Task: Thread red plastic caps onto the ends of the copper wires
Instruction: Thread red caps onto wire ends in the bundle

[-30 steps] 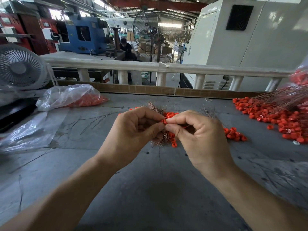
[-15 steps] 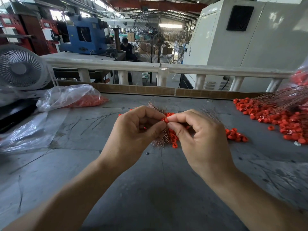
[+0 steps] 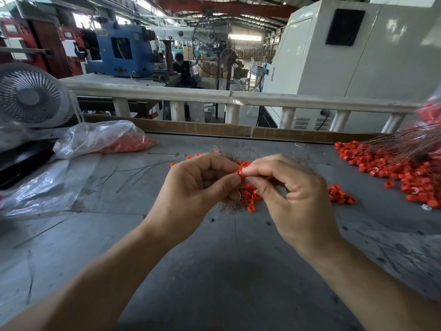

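Up close, both hands meet over the desk [image 3: 214, 271], left hand [image 3: 198, 187] gripping copper wires [image 3: 226, 205], right hand [image 3: 293, 194] pinching a red cap [image 3: 239, 173]

- I see bare bench [image 3: 214, 271] near me, open to pass.
- Loose red caps [image 3: 391, 168] crowd the right; a plastic bag [image 3: 100, 137] blocks the left.

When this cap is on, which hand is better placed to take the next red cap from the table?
Probably the right hand. It pinches only the red cap, and loose caps lie just beside it. The left hand grips the copper wire bundle, so it is occupied.
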Available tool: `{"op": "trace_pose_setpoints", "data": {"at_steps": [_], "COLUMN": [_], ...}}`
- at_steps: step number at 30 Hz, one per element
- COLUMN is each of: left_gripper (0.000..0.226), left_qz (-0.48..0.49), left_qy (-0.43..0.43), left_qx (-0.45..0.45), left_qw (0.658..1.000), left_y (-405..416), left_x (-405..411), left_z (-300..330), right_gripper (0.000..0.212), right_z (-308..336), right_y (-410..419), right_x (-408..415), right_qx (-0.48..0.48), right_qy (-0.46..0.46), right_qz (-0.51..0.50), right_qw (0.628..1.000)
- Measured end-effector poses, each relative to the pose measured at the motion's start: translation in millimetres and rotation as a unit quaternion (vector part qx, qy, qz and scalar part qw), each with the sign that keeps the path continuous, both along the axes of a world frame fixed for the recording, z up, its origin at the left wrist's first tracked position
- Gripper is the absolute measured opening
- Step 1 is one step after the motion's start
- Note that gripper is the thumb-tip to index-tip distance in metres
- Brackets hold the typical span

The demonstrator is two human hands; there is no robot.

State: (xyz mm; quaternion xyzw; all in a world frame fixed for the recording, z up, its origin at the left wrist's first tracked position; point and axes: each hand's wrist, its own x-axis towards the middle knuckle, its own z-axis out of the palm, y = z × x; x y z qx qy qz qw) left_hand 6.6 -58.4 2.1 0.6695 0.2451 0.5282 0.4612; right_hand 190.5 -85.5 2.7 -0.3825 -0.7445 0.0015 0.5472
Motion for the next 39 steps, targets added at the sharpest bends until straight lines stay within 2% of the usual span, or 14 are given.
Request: {"op": "trace_pose_setpoints", "data": {"at_steps": [12,20,23,27,31,39], "left_gripper": [0.019,0.017,0.021,0.032,0.022,0.02], "left_qz": [-0.026,-0.03,-0.021,-0.039,-0.073,-0.088], "left_qy": [-0.007,-0.011,-0.014,-0.054,-0.063,-0.074], "left_qx": [-0.035,-0.041,-0.064,-0.138,-0.18,-0.229], "left_qw": [0.999,0.999,0.998,0.988,0.979,0.966], "left_y": [2.2,-0.6,0.6,1.3,-1.7,-2.6], "left_x": [-2.0,-1.4,-0.9,2.1,5.5,3.7], "left_z": [-2.5,-3.3,-5.5,-7.6,-8.6,-2.2], "right_gripper": [0.01,0.007,0.009,0.021,0.012,0.009], "right_z": [-0.3,-0.4,-0.9,-4.2,-4.6,-2.3], "right_y": [4.9,5.8,5.2,2.2,0.2,-1.5], "right_x": [7.2,5.2,4.3,-1.7,-9.9,-8.4], "right_qx": [0.037,0.012,0.006,0.005,0.048,0.047], "right_qy": [-0.043,-0.02,-0.055,-0.116,-0.129,-0.137], "right_qz": [0.008,0.029,0.011,-0.055,-0.126,-0.123], "right_qw": [0.998,0.999,0.998,0.992,0.983,0.982]}}
